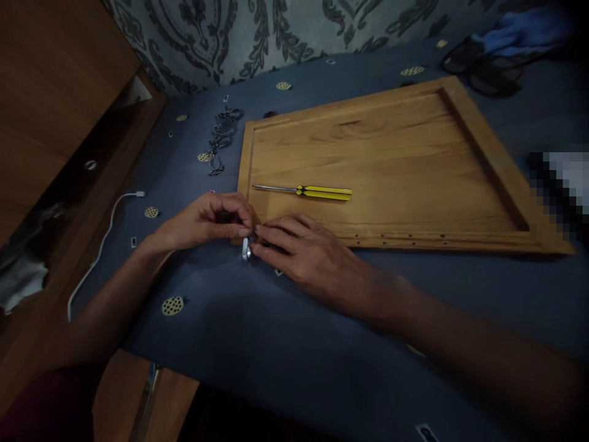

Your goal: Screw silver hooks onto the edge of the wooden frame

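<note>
At the near left corner of a wooden panel with a raised frame, both hands meet over a small silvery metal fitting. My left hand pinches at its top with thumb and forefinger. Coming from the right, my right hand has its fingertips against the fitting's other side, the rest of the fingers laid along the panel's near edge. Fingers cover part of the fitting, so its exact kind cannot be told. A screwdriver with a yellow and black handle lies on the panel behind the hands.
Small metal pieces lie in a row left of the panel on a dark blue patterned cloth. A white cable runs along the left. Dark glasses and blue fabric are at the far right. Several small holes mark the panel's near edge.
</note>
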Demonstrator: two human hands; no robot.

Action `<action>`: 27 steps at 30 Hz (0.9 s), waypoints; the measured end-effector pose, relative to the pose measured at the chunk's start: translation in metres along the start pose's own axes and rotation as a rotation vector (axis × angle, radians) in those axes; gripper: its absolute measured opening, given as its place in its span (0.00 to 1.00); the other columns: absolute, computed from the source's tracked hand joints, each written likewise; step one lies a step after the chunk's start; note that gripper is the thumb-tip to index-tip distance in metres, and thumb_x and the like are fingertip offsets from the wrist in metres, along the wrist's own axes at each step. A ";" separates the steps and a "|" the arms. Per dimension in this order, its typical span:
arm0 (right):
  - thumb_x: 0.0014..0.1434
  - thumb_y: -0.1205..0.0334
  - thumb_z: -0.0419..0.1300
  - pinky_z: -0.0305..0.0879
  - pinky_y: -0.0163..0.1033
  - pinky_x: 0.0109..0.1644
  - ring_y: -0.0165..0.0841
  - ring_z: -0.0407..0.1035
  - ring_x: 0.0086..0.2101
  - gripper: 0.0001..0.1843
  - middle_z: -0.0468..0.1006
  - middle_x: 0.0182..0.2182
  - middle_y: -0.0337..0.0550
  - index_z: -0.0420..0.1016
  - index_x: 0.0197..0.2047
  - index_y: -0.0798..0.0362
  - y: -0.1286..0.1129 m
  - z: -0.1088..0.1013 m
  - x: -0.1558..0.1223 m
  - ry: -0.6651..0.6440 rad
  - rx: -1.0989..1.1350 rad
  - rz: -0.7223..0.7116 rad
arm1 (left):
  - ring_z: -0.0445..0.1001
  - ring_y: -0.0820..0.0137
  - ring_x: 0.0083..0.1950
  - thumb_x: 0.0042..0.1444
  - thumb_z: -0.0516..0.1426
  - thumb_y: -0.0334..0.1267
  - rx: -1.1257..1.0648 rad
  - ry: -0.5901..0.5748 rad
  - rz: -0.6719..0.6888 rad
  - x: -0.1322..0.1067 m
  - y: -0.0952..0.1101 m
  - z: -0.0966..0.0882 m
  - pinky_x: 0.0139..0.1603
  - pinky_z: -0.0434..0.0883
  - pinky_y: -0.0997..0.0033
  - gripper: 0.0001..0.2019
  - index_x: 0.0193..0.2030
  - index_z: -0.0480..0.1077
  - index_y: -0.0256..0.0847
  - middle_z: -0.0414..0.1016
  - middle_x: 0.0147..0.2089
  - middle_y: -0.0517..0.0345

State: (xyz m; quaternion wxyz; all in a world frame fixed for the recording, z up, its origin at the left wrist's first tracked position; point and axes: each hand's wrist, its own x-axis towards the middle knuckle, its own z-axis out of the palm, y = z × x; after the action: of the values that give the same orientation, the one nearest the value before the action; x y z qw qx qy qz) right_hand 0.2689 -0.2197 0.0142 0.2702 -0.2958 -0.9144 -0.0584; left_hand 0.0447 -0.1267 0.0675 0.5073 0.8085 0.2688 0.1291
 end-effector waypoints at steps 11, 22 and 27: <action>0.73 0.70 0.52 0.70 0.49 0.52 0.44 0.72 0.49 0.14 0.83 0.50 0.52 0.78 0.55 0.60 0.000 0.000 0.000 0.013 0.012 -0.008 | 0.77 0.71 0.42 0.56 0.71 0.44 -0.059 0.072 -0.067 -0.008 0.005 0.000 0.45 0.75 0.74 0.12 0.39 0.79 0.38 0.78 0.41 0.55; 0.73 0.70 0.52 0.70 0.50 0.53 0.44 0.72 0.51 0.14 0.82 0.50 0.55 0.77 0.55 0.60 0.000 0.000 0.000 0.010 0.051 -0.006 | 0.75 0.72 0.40 0.65 0.63 0.40 0.215 0.269 -0.025 -0.042 0.001 0.024 0.41 0.72 0.74 0.06 0.43 0.78 0.40 0.76 0.40 0.57; 0.72 0.70 0.52 0.71 0.50 0.52 0.45 0.72 0.50 0.15 0.83 0.50 0.55 0.77 0.55 0.62 0.000 0.001 0.000 0.020 0.050 -0.004 | 0.74 0.71 0.46 0.67 0.60 0.34 0.380 0.360 0.105 -0.053 -0.006 0.041 0.49 0.74 0.72 0.06 0.47 0.79 0.44 0.74 0.45 0.56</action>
State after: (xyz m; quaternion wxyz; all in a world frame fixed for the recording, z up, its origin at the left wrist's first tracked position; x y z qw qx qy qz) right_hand 0.2685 -0.2196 0.0133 0.2864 -0.2863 -0.9135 -0.0389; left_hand 0.0188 -0.1858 0.0466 0.2831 0.8662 0.3318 0.2439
